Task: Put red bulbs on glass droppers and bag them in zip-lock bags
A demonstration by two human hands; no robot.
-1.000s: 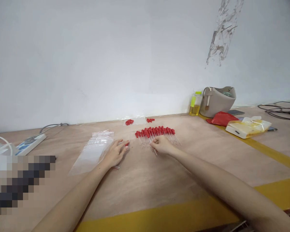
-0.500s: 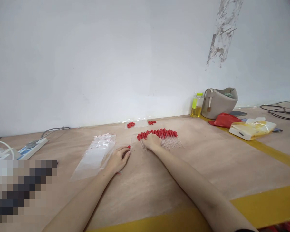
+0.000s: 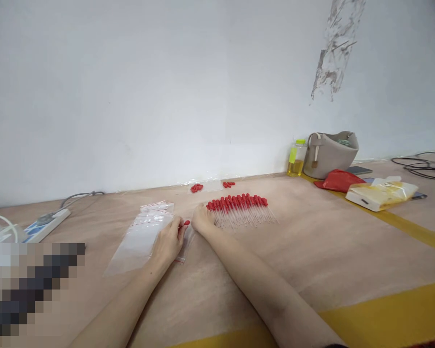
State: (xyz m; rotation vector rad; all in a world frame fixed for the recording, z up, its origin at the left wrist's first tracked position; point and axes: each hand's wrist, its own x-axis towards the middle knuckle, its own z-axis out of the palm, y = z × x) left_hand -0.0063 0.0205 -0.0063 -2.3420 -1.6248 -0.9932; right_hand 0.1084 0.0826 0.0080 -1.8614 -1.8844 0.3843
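Note:
My left hand [image 3: 169, 238] is closed, thumb and fingers pinching a small red rubber bulb [image 3: 187, 223] that sticks out to the right. Just to its right, my right hand [image 3: 202, 219] has its fingers curled together; what they hold, if anything, is hidden. A row of droppers [image 3: 241, 202] lies beside the right hand, red bulbs toward the wall and thin clear tubes toward me. Under and beyond the left hand are clear zip bags [image 3: 137, 241] with red seal lines.
Two small piles of loose red bulbs [image 3: 196, 187] lie by the wall on clear plastic. To the right stand a bottle [image 3: 295, 162] and a grey bag [image 3: 328, 157], with a red pouch [image 3: 339, 181] and a tissue pack [image 3: 380, 194]. A power strip [image 3: 47, 224] sits left.
My right hand has moved left from the dropper row to beside the left hand. My left hand has drawn slightly left, its fingers now closed on the red bulb.

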